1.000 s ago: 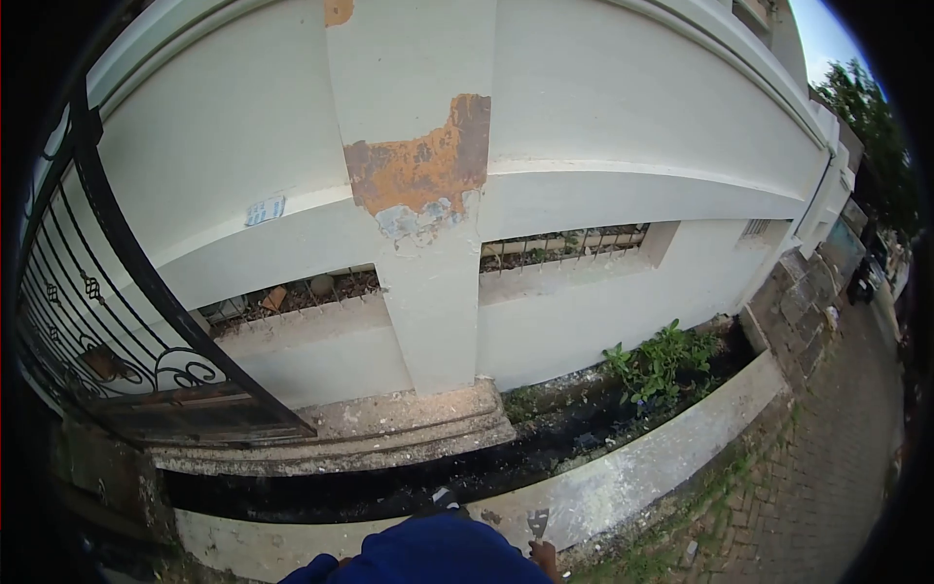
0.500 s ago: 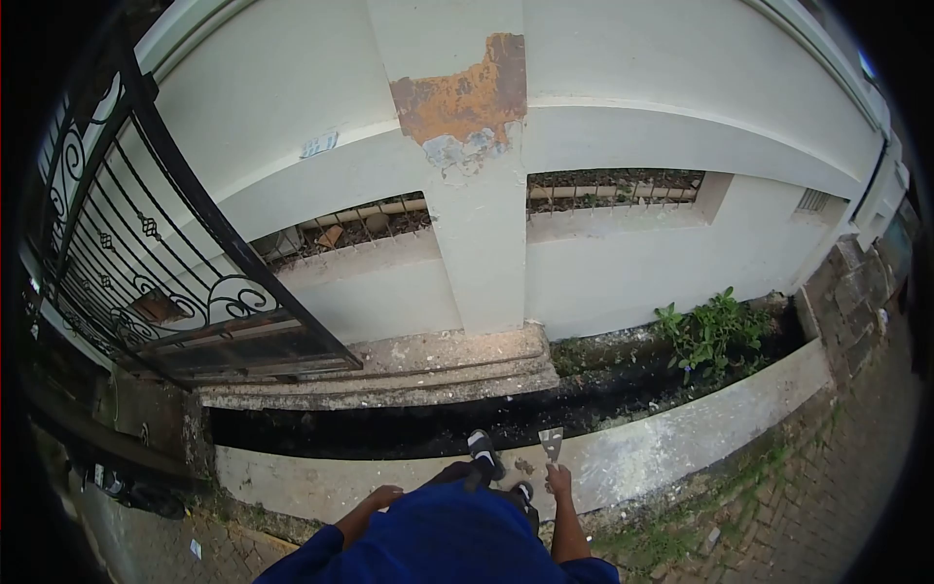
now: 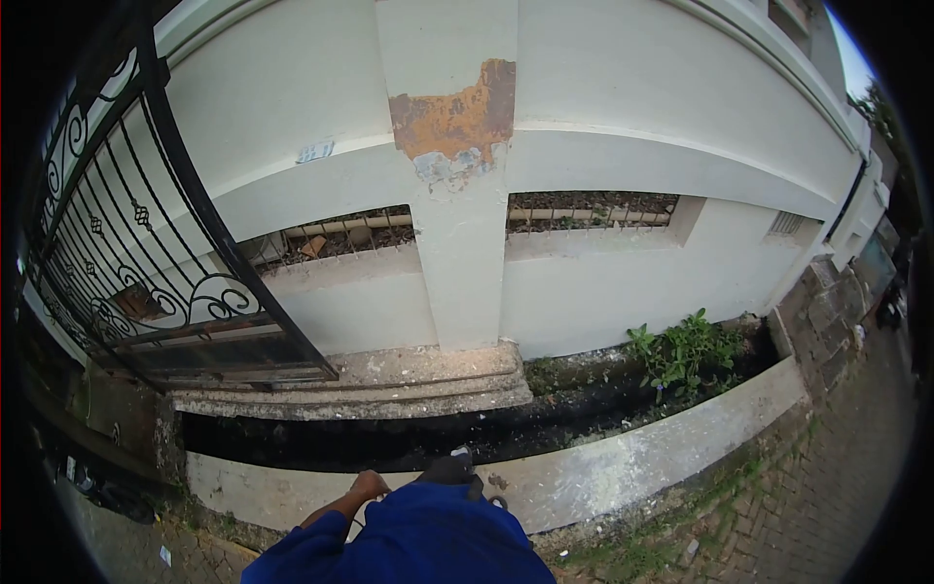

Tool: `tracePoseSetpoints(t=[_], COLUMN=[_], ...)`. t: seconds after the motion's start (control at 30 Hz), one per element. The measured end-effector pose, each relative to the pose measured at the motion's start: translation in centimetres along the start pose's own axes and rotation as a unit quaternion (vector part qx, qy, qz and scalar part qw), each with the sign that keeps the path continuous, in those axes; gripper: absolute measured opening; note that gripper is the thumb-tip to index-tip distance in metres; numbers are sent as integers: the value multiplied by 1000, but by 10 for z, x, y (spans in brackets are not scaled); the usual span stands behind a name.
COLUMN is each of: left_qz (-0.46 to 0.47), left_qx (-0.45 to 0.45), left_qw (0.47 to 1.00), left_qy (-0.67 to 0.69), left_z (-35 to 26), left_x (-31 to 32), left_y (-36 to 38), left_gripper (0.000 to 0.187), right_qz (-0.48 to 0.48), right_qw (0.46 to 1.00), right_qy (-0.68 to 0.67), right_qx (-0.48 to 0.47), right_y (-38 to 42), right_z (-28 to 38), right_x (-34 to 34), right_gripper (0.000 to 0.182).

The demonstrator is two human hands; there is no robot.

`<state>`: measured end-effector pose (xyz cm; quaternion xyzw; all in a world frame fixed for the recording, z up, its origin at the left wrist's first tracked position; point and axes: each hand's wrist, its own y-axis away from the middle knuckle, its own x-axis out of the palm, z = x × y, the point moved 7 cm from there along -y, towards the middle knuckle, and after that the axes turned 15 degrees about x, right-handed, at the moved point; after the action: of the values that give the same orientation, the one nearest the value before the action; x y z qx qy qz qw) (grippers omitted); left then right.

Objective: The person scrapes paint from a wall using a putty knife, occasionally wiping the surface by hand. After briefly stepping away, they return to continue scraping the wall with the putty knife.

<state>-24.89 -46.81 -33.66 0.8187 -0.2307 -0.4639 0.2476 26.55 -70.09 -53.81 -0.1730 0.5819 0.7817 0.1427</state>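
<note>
My left hand [image 3: 369, 483] shows low in the view, at the end of a blue sleeve [image 3: 321, 545], above the concrete curb [image 3: 623, 472]. It is small and I cannot make out its fingers or anything in it. My right hand is out of sight below the frame. My dark shoe [image 3: 449, 467] sits at the curb's edge over the black drain channel [image 3: 389, 446]. Ahead stands a white wall pillar [image 3: 457, 243] with a patch of peeled orange paint [image 3: 452, 117].
A black wrought-iron gate [image 3: 146, 263] stands open at the left. A concrete step [image 3: 389, 384] lies at the pillar's base. Green weeds [image 3: 681, 352] grow in the channel at the right. A brick pavement [image 3: 837, 487] runs along the right.
My right hand and the metal scraper it held have dropped out of view. The view has tilted up slightly and my left hand has shifted a little left.
</note>
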Motion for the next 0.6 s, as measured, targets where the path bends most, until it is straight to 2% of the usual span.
tracePoseSetpoints(t=[0.07, 0.1, 0.2, 0.23, 0.33, 0.43, 0.53, 0.57, 0.6], left_qz=[9, 40, -72, -76, -68, -59, -64, -89, -104], left_qx=[36, 44, -92, -127, -179, -75, -85, -38, -23], left_qw=[994, 981, 986, 984, 981, 992, 994, 994, 992], left_qy=[-99, -185, -118, -99, -40, -89, -31, 43, 70], left_z=[55, 51, 38, 47, 82, 80, 62, 73, 73], left_x=[29, 30, 5, 6, 24, 26, 5, 8, 4], left_y=[-31, -29, 8, 6, -20, -42, -50, -66, -71], left_gripper=[43, 49, 43, 38, 41, 50, 55, 57, 58], right_qz=[-1, -1, 2, 10, 22, 38, 55, 63, 46], right_qw=[1000, 1000, 1000, 999, 997, 994, 997, 995, 999], right_qy=[-7, -9, -14, -16, -4, -9, -57, -78, -15], right_qx=[2, -2, -22, -31, -80, -106, -25, 11, -13], right_y=[1, 0, -2, -2, -11, -29, -47, -53, -63], right_z=[4, 9, 34, 45, 89, 140, 193, 211, 229], right_x=[-10, -12, -10, -7, 9, 23, 35, 43, 52], right_gripper=[41, 40, 37, 36, 34, 32, 35, 37, 39])
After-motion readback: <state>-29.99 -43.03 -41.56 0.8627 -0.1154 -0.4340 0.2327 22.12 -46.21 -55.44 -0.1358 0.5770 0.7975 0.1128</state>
